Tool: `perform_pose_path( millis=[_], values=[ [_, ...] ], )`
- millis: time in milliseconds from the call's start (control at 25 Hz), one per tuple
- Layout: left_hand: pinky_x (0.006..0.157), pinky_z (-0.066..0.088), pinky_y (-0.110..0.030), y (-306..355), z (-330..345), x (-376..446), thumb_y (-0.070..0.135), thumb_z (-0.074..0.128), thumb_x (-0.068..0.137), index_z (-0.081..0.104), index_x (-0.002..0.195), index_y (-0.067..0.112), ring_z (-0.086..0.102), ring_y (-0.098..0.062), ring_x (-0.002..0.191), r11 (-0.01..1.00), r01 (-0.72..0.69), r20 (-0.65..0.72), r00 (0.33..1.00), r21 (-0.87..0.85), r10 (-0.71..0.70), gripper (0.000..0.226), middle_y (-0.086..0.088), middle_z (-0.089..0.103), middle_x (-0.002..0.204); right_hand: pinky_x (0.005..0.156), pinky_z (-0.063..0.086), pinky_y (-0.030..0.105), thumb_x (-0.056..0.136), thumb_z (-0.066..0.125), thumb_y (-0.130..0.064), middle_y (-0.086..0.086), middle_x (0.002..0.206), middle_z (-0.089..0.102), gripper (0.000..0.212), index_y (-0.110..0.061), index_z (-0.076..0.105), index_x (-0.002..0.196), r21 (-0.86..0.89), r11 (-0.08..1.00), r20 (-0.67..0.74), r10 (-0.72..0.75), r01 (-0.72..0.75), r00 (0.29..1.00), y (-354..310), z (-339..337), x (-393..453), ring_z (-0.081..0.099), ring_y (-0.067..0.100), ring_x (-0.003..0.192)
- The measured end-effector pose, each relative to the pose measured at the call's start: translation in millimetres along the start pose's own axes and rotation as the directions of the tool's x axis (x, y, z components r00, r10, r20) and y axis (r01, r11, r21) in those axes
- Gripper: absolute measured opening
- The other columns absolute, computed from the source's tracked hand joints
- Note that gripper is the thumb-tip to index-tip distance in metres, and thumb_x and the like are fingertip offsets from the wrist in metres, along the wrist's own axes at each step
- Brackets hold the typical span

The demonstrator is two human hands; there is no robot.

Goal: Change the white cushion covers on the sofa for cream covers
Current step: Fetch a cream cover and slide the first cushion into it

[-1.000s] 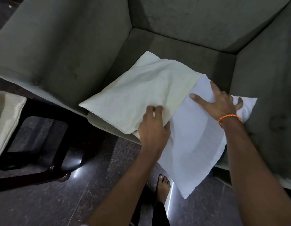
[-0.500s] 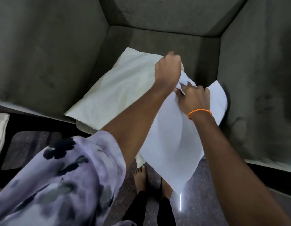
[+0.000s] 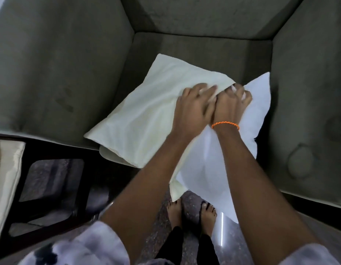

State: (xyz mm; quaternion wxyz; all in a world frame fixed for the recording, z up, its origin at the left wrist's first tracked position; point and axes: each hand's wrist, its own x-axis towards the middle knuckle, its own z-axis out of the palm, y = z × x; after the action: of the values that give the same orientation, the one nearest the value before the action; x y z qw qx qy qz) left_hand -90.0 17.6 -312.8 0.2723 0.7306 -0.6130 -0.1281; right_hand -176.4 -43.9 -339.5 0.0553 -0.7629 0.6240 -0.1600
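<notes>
We stand at the front edge of the grey sofa seat, both arms stretched over it. The cushion lies on the seat, angled from the back right corner toward the front edge, its lower end hanging past that edge above the floor. Its left part sits inside the cream cover, which reaches from near the back of the seat to the front edge; the right part shows bare white against the right armrest.

Our left hand lies on the cream cover at its open edge, fingers bent and pinching the fabric there. Our right hand, with an orange thread band on the wrist, sits just beside it, touching it, fingers curled around the cover's rim where cream meets white. The frame is slightly blurred at the fingertips, so how deep the grip goes we cannot tell.

Beyond the left armrest, a dark wooden table carries a cream cloth at the picture's left edge. Our bare feet stand on the floor below the cushion.
</notes>
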Motion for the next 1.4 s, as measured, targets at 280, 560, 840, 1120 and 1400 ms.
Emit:
perform_pose_path(
  millis=[280,560,840,1120,1400],
  values=[
    [0.114,0.019,-0.038,0,9,-83,0.035,0.042,0.084,0.038,0.144,0.014,0.023,-0.024,0.144,0.992,0.117,-0.046,0.992,0.037,-0.116,0.064,-0.013,0.023,0.156,0.109,0.034,0.032,0.058,0.075,-0.061,0.005,0.143,0.042,0.099,-0.022,0.038,0.141,0.602,0.582,0.123,0.609,-0.546,0.784,39,-44,-116,0.041,0.019,0.131],
    [0.113,0.023,-0.045,-9,43,-198,0.044,0.040,0.085,0.018,0.148,0.005,0.021,-0.031,0.141,0.661,0.699,-0.197,0.632,-0.273,-0.749,0.077,-0.014,0.014,0.155,0.095,0.051,0.034,0.058,0.085,-0.046,-0.006,0.122,0.064,0.084,-0.022,0.049,0.131,0.605,0.112,0.726,0.328,-0.788,0.604,69,-44,-192,0.063,0.008,0.107],
    [0.108,0.039,-0.040,-21,52,-204,0.031,0.037,0.101,0.036,0.142,0.016,0.049,-0.012,0.124,0.257,0.593,0.112,0.513,-0.763,-0.851,0.044,0.004,0.051,0.136,0.090,0.055,0.034,0.041,0.089,-0.055,0.002,0.124,0.065,0.106,-0.015,0.052,0.131,0.541,-0.008,0.837,0.101,-0.841,0.538,74,-41,-189,0.063,0.018,0.112],
    [0.079,0.047,-0.015,-8,49,-224,0.033,0.039,0.101,0.053,0.125,0.010,0.063,-0.012,0.105,0.350,0.661,0.053,0.508,-0.663,-0.860,0.037,0.004,0.066,0.111,0.101,0.046,0.044,0.054,0.087,-0.046,0.003,0.127,0.063,0.088,-0.017,0.055,0.131,0.518,-0.195,0.855,0.097,-0.833,0.509,47,-34,-180,0.060,0.022,0.116],
    [0.067,0.052,-0.042,7,47,-249,0.067,0.018,0.090,0.063,0.099,0.010,0.065,-0.033,0.073,0.540,0.788,0.006,0.567,-0.297,-0.824,0.073,-0.013,0.068,0.078,0.103,0.044,0.045,0.052,0.088,-0.049,0.003,0.127,0.063,0.090,-0.017,0.056,0.130,0.513,-0.250,0.858,0.112,-0.821,0.501,2,-12,-162,0.060,0.022,0.117]
  ],
)
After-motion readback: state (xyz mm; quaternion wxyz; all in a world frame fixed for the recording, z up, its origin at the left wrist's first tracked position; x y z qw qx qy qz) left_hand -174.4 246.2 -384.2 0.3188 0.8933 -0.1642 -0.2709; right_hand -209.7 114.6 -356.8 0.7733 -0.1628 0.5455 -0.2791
